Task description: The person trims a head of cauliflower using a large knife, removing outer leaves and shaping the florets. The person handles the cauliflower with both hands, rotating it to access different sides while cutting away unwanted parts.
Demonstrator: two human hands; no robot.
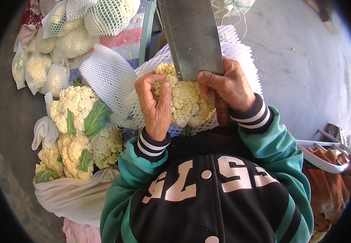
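A pale cauliflower head (pixel 186 103) lies before me over white foam netting (pixel 243 57). My left hand (pixel 155 104) is at its left side, thumb and fingertips against the florets. My right hand (pixel 230 83) grips a cleaver where the broad steel blade (pixel 193 36) meets the turned wooden handle (pixel 222 111). Its thumb presses on the flat of the blade, which points away from me. The blade's near end covers part of the cauliflower's upper florets. A bit of green leaf (pixel 187 130) shows below the head.
Several bare cauliflowers (pixel 75 106) with leaves sit at left above a pale cloth sack (pixel 72 194). Net-wrapped cauliflowers (pixel 78 41) are piled at upper left, near an empty foam sleeve (pixel 108 79). At right, a white plastic frame (pixel 321 158) rests by brown cloth (pixel 327 188).
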